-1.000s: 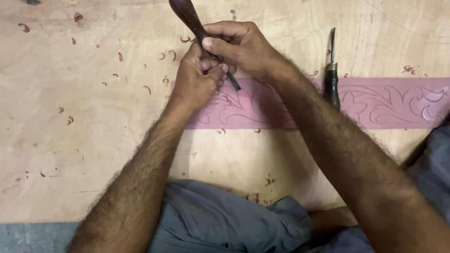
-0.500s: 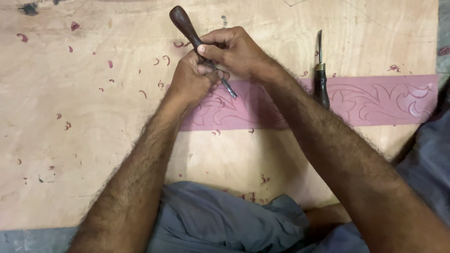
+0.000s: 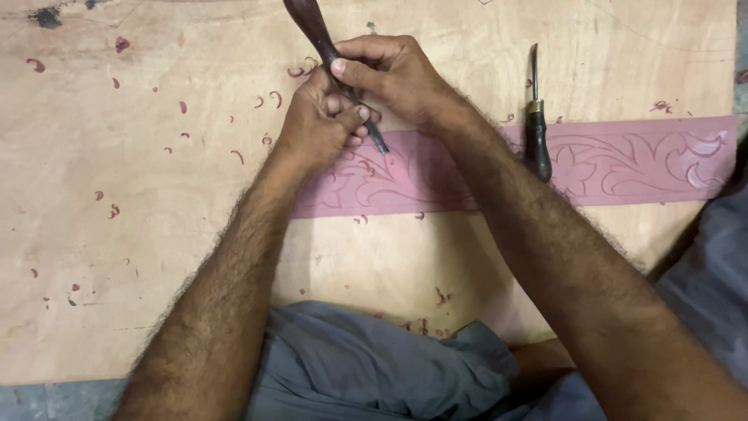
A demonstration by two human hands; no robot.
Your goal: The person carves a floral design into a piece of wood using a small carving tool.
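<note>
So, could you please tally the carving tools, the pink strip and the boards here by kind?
Carving tools: 2, one gripped by both hands with its tip on the strip, one lying loose across the strip's top edge.
Pink carved strips: 1.
Plywood boards: 1.
Total: 4.

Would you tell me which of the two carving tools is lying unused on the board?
The dark-handled chisel with the brass collar, lying right of the hands across the pink strip. The other, brown-handled tool is gripped by both the left hand and right hand.
</note>
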